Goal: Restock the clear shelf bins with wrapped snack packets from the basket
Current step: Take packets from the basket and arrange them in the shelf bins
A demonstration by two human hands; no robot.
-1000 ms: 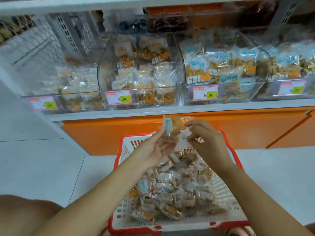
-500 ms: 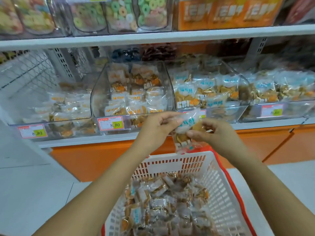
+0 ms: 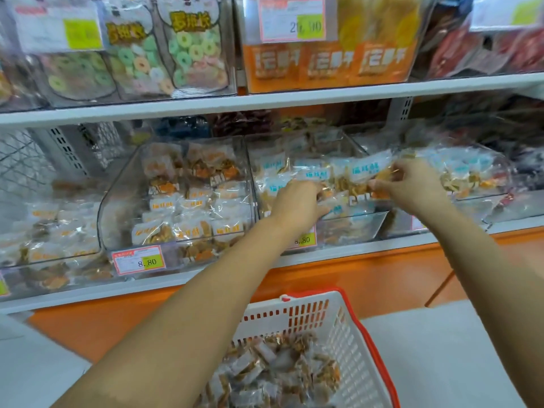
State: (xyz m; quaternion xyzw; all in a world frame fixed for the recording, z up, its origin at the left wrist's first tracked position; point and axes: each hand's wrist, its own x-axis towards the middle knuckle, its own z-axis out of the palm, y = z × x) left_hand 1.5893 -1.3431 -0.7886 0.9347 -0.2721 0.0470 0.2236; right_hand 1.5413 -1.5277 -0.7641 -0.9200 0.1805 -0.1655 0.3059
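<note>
Both my hands reach into the middle clear shelf bin [image 3: 357, 223], which holds several blue-labelled snack packets. My right hand [image 3: 412, 188] pinches a blue-and-orange wrapped snack packet [image 3: 372, 170] above the pile. My left hand [image 3: 298, 201] has its fingers curled on the packets at the bin's left side; what it holds is blurred. Below, the white basket with a red rim [image 3: 332, 322] holds several wrapped packets [image 3: 279, 369].
A second clear bin [image 3: 123, 201] with orange-labelled packets stands to the left, another bin [image 3: 482, 172] to the right. Price tags [image 3: 138, 260] hang on the bin fronts. An upper shelf [image 3: 265, 98] carries candy bags and orange boxes. An orange cabinet front [image 3: 368, 278] is below.
Both hands have lifted the packet from above the basket up and forward into the middle bin. The view has tilted up, showing more of the upper shelf.
</note>
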